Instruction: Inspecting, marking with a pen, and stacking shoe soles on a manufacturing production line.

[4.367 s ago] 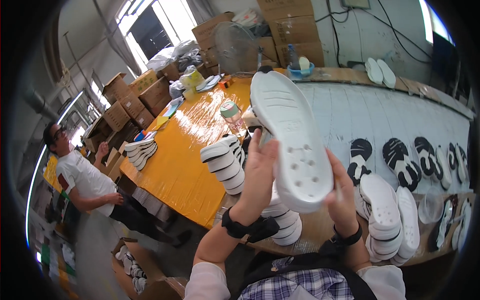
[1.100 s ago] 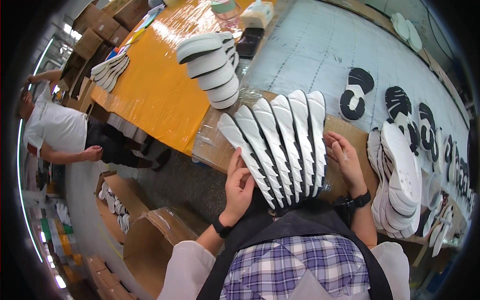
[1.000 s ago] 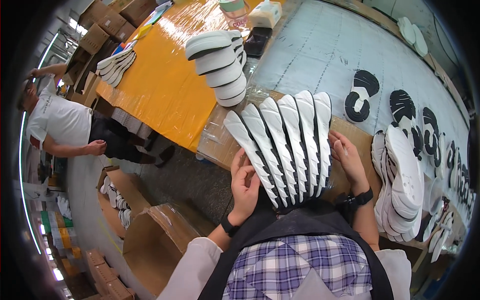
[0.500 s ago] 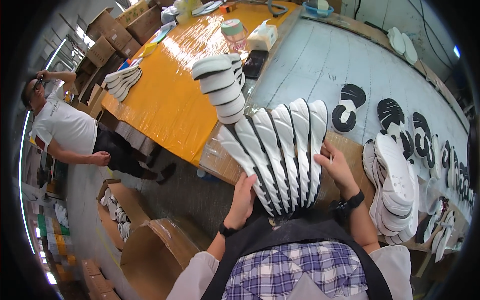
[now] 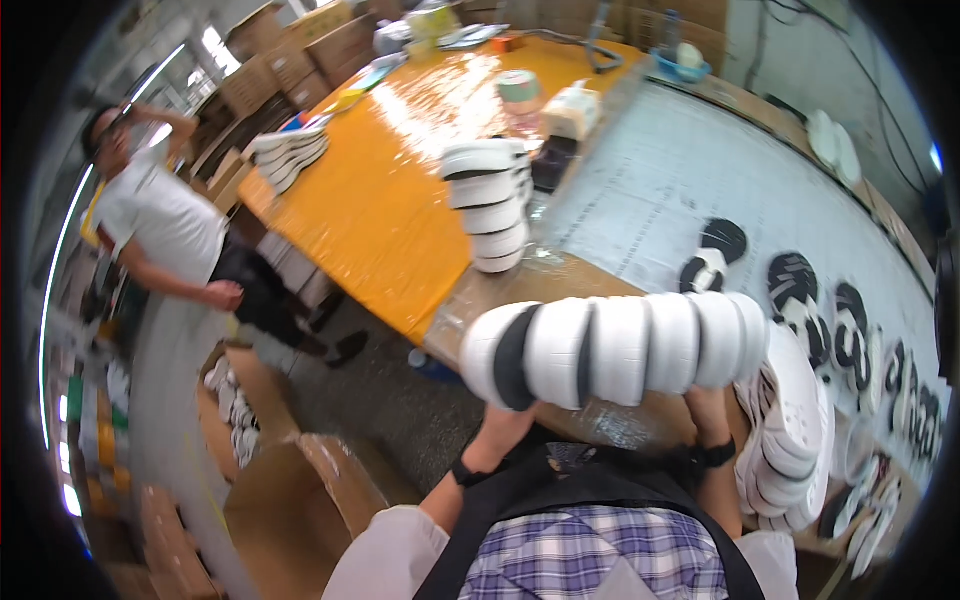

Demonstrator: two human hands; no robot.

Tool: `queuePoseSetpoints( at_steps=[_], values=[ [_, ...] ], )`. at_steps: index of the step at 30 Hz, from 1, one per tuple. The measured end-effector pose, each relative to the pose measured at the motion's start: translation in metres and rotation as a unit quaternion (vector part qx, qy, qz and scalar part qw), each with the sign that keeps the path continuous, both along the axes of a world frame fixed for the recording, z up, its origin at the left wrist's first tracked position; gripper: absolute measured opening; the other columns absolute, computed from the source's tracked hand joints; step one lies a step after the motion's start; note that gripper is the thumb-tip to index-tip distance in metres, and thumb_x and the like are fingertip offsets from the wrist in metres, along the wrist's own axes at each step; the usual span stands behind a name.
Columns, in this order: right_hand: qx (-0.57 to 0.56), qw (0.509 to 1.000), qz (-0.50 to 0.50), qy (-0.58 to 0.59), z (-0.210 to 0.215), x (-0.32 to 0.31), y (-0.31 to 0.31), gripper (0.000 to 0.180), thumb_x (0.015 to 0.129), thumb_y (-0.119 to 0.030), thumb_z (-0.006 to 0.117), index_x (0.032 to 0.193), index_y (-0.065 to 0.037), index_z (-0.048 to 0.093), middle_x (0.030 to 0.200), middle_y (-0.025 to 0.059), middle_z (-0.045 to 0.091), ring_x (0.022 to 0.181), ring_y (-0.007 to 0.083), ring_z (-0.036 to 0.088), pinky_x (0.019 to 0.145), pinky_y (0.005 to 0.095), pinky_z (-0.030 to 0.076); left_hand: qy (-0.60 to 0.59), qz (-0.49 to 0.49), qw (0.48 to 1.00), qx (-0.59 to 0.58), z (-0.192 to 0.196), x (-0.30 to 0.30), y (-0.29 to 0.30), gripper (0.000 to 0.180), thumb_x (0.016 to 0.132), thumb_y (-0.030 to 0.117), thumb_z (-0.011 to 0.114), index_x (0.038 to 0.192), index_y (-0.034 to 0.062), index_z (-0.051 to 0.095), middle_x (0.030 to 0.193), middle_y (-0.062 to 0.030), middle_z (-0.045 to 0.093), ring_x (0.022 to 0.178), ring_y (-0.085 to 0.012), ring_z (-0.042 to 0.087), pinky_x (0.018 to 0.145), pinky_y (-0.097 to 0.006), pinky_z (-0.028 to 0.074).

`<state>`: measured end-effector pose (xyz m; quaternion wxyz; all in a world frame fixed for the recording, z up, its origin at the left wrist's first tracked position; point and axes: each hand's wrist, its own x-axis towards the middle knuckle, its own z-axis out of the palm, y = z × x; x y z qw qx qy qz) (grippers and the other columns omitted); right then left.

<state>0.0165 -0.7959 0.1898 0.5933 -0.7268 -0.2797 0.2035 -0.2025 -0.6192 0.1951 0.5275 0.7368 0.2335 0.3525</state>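
A row of several white shoe soles with black edging (image 5: 620,348) is held in front of me, clear of the worktop, with the rounded ends facing up. My left hand (image 5: 503,432) grips its left end from below. At the right end is my right hand (image 5: 708,412), its fingers mostly hidden behind the soles. Just beyond stands another stack of white soles (image 5: 490,215), at the near corner of the orange table. Close by my right wrist lies a pile of white soles (image 5: 790,430).
Black-and-white soles (image 5: 795,285) line the grey worktop (image 5: 640,190) at right. The orange table (image 5: 370,200) bears a jar (image 5: 519,95), a tissue pack (image 5: 572,110) and more soles (image 5: 290,150). Open cardboard boxes (image 5: 290,500) stand at lower left. A person (image 5: 165,220) is at far left.
The fanned soles have been tipped so their rounded ends now face up and toward me, and they are drawn closer together. My hands went with them, and the view shifted a little.
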Motion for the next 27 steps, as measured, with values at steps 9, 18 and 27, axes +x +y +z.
queuePoseSetpoints(
  at_steps=[9,18,27],
  values=[
    [-0.101,0.966,0.029,-0.235,0.015,-0.012,0.008,0.035,0.083,-0.009,0.054,0.116,0.001,0.050,0.114,0.0169,0.056,0.106,0.0292,0.053,0.089,0.0338,0.040,-0.029,-0.058,0.996,-0.067,0.015,-0.011,-0.003,0.070,0.070,0.010,0.075,0.129,0.0061,0.038,0.130,-0.0106,0.042,0.118,-0.0216,0.042,0.099,-0.034,0.034],
    [0.082,0.812,0.301,-0.493,0.122,-0.105,0.154,0.074,0.058,-0.025,0.075,0.122,-0.004,0.045,0.117,0.0140,0.053,0.100,0.0318,0.053,0.083,0.0364,0.045,-0.341,-0.021,0.852,-0.397,-0.036,-0.086,0.050,0.061,0.082,0.028,0.058,0.133,0.0053,0.031,0.137,-0.0109,0.035,0.126,-0.0279,0.033,0.105,-0.042,0.027],
    [0.203,0.825,0.338,-0.405,0.121,-0.117,0.225,0.051,0.072,-0.025,0.070,0.116,-0.008,0.052,0.113,0.0107,0.056,0.105,0.0275,0.053,0.088,0.0378,0.042,-0.519,0.057,0.708,-0.475,-0.053,-0.106,0.213,0.071,0.076,0.051,0.058,0.126,0.0038,0.041,0.130,-0.0135,0.044,0.120,-0.0290,0.040,0.101,-0.046,0.031]
  ],
)
